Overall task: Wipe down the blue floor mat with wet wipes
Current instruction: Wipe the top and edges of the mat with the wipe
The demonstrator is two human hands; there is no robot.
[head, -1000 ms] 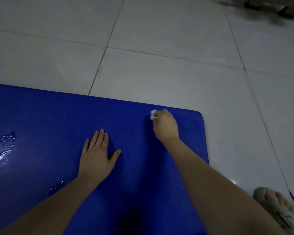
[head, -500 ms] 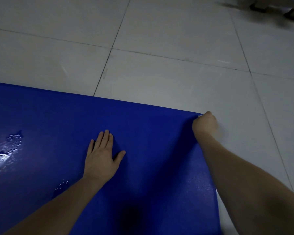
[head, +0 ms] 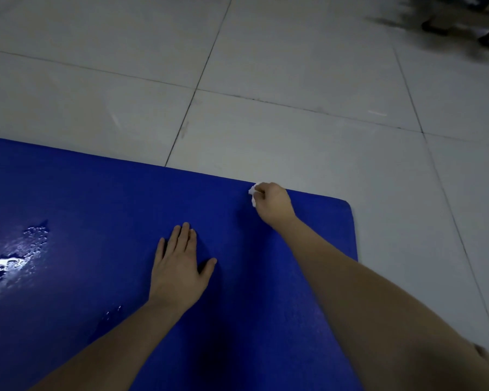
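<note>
Although only a small white corner of it shows, the wet wipe [head: 252, 193] is held wadded in the right hand [head: 274, 204], whose fingers are curled tight round it at the far edge of the blue floor mat [head: 96, 207], not far from the mat's far right corner. The mat is laid flat on the pale tiled floor [head: 294, 136] and fills the lower left of the view, with its far edge and right edge both seen. It is pressed down by the left hand [head: 178, 266], which is laid palm-down near the middle of the visible part, the fingers straight and close together and the thumb spread apart. The wipe is judged to be light, limp and damp, so it is best kept bunched under the fingertips and pushed flat against the surface, not pinched by a loose corner. The mat is judged to be thin, flexible and light enough to creep on smooth tile, so it is best steadied with a flat palm. It is likely made slippery where the large wet patch [head: 14, 258] glistens. By count, one mat, one wipe and two hands are seen, and two wet patches are made out, the large one at the left and a small one [head: 110, 314] beside the left forearm. No pack of wipes is shown. Blurred dark shapes [head: 449, 26] at the top right cannot be identified.
</note>
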